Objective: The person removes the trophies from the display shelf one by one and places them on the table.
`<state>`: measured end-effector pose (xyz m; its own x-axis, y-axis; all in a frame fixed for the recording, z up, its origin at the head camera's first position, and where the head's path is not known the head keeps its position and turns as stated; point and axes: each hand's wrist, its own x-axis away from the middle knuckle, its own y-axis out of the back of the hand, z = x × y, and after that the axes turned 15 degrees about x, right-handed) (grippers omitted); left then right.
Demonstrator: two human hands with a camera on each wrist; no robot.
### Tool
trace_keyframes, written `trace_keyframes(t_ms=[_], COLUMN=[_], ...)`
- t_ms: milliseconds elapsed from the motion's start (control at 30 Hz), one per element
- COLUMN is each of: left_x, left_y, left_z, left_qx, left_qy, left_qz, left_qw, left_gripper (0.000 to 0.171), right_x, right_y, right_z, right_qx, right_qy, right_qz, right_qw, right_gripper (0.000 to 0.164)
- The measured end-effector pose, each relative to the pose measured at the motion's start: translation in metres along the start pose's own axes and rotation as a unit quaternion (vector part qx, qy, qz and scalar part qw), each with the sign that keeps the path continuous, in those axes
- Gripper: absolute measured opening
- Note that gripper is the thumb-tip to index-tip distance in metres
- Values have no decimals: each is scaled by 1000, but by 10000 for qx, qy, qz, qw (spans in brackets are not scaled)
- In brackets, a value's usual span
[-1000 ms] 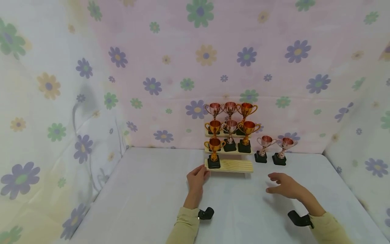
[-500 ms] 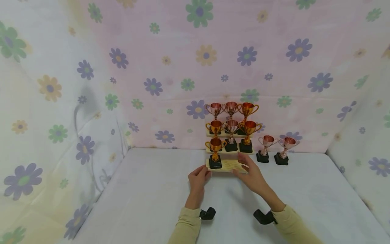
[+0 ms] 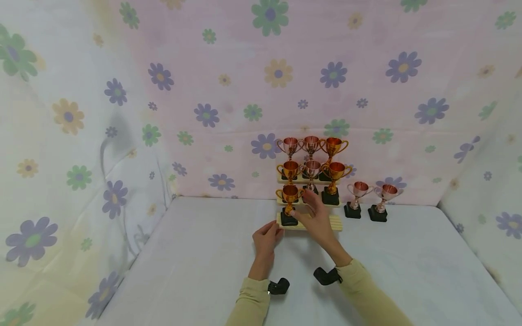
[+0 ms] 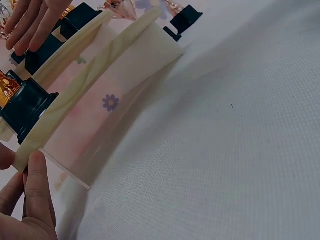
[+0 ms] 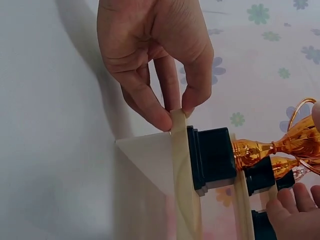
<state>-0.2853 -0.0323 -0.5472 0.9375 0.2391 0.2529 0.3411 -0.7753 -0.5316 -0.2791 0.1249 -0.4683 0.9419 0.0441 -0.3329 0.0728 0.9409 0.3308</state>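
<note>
i see the front shelf [image 3: 336, 222] with one cup [image 3: 290, 194] at its left, six cups [image 3: 334, 146] on two shelves [image 3: 301, 180] behind, and two cups [image 3: 360, 189] on the table [image 3: 195, 253] to the right.

right hand [image 3: 319, 222] has swung left: a second ago over the table in front of the two pink trophies [image 3: 360, 190], then at the right part of the bottom shelf [image 3: 336, 222], now beside the gold trophy [image 3: 290, 194] there, thumb near its stem, contact unclear. shelf's right end uncovered again, mid-stretch now blocked by the hand.
</note>
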Motion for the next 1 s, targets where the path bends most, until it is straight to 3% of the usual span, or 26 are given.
trace_keyframes(t_ms=[433,633,1000], left_x=[5,6,5], left_y=[-2,0,-1], left_z=[-2,-2,-7], left_qx=[50,21,131], left_qy=[-143,-151,-14], left_qz=[8,99,92], left_qw=[9999,9998,9999], left_gripper=[29,31,28], right_x=[-14,-21,-22], right_y=[-16,-22,-23], right_z=[-1,1,44], right_qx=[-576,-443,-138], right_qy=[72,46,79], right_qz=[-306,-427,-412], right_qw=[9978,9981,9990], right_gripper=[70,64,55])
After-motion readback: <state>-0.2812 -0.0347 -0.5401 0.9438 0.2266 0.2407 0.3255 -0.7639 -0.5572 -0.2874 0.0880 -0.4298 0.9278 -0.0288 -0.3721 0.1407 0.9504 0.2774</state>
